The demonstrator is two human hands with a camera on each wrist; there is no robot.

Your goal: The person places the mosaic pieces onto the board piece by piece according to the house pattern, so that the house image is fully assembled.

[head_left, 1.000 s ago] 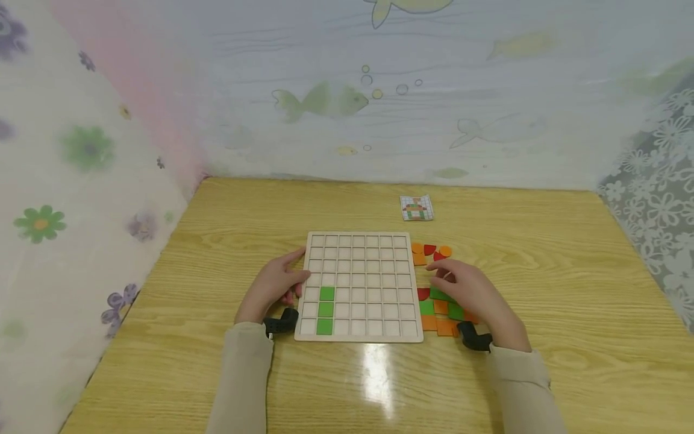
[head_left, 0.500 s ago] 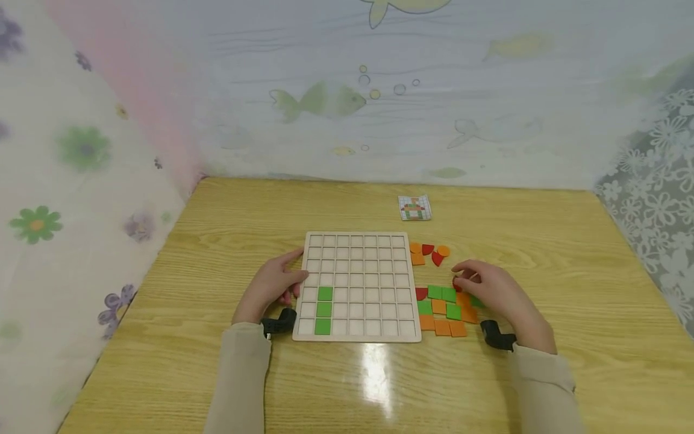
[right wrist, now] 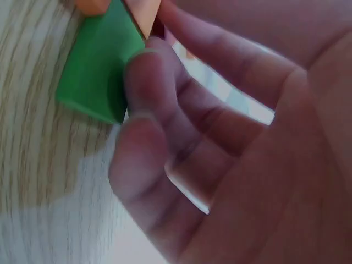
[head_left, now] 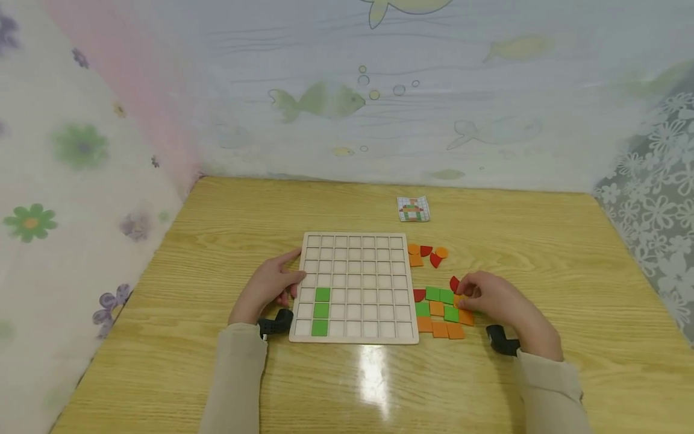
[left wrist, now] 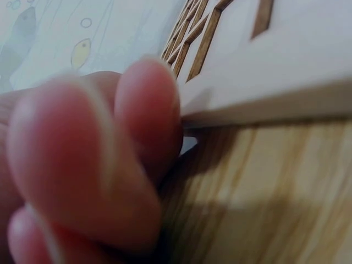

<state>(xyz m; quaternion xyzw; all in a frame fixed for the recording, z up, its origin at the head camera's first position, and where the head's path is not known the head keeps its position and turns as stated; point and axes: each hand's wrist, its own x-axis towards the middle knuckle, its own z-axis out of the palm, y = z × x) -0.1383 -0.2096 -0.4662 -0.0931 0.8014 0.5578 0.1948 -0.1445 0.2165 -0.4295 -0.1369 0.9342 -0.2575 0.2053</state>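
Note:
The left hand [head_left: 267,287] grips the left edge of a pale wooden grid board [head_left: 355,340], its thumb over the rim; the left wrist view shows curled fingertips [left wrist: 148,93] against the board's side [left wrist: 264,99]. Three green squares [head_left: 321,311] fill cells in one column at the lower left. Right of the board, the right hand [head_left: 501,304] pinches at an orange tile [head_left: 459,300], partly hidden by its fingers. From the right wrist, that hand [right wrist: 220,126] has its thumb and fingertips at an orange tile [right wrist: 146,14], beside a green tile [right wrist: 102,66].
Loose green, orange and red tiles [head_left: 440,330] lie along the board's right side, with orange rounds [head_left: 441,253] and red quarter pieces [head_left: 435,260] farther back. A small pattern card [head_left: 413,209] lies behind the board. Patterned cloth [head_left: 325,120] rises beyond the table.
The right hand has moved right from beside the board to the pile's right side, then slightly toward the person. A red piece it was touching now lies uncovered. The left hand stays at the board.

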